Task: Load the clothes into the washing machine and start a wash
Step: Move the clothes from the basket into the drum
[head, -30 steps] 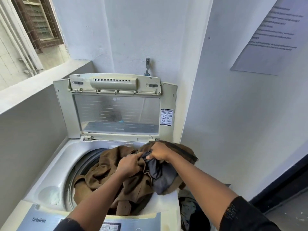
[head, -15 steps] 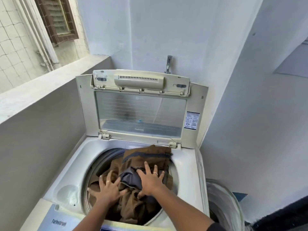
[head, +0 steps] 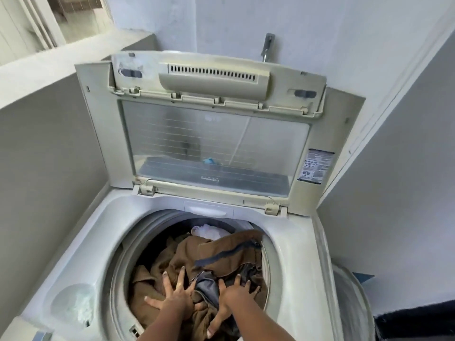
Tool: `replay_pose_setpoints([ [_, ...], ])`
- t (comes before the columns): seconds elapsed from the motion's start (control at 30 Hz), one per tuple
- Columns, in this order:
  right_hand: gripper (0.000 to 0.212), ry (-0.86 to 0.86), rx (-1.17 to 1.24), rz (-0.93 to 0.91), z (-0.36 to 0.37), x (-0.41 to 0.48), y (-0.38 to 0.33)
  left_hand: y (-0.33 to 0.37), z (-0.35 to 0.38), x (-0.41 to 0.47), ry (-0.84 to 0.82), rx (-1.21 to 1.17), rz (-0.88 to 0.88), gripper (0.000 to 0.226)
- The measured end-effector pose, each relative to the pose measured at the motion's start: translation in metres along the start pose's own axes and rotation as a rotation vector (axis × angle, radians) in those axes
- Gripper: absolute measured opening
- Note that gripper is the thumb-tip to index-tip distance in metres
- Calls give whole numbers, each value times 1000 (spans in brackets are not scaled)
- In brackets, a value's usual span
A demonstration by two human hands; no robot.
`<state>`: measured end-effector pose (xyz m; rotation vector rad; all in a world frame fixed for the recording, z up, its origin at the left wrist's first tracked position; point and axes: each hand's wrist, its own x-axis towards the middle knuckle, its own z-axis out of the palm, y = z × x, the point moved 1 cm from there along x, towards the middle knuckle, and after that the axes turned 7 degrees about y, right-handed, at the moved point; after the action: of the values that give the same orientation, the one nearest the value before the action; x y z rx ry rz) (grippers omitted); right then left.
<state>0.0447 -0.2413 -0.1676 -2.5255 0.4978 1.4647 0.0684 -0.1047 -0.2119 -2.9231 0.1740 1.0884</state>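
A top-loading washing machine (head: 294, 262) stands before me with its lid (head: 216, 143) raised against the back wall. In the drum lies a brown garment (head: 229, 254) with a dark blue lining, over something white (head: 209, 231) at the back. My left hand (head: 176, 295) presses flat on the brown cloth with its fingers spread. My right hand (head: 232, 297) presses down on the dark blue part beside it, fingers also spread. Both hands are down inside the drum opening.
A tap (head: 267, 46) sticks out of the wall above the lid. A grey wall (head: 44, 168) closes the left side and a white wall (head: 394, 168) the right. A laundry basket rim (head: 352, 291) shows at the machine's right. A detergent recess (head: 72, 303) sits at the front left.
My hands let go of the bunched brown garment, which dropped from the rim into the drum, and now press it down with flat fingers. The view has moved closer to the machine.
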Motion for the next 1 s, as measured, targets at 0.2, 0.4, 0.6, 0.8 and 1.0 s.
replay_pose_setpoints([
  [0.2,119,-98,31,-34,22,42,-9,-13,12,33,-106,24,2,72],
  [0.4,123,-125,-1,-14,51,69,-12,-10,32,41,-119,55,-36,69],
  [0.6,124,-127,-25,-30,53,65,-8,-6,21,28,-182,75,-32,77],
  [0.8,112,-48,-159,-76,36,37,10,4,-2,0,-211,83,-15,82],
  [1.0,84,131,-272,-236,9,4,30,11,-22,-39,-89,3,-23,76],
])
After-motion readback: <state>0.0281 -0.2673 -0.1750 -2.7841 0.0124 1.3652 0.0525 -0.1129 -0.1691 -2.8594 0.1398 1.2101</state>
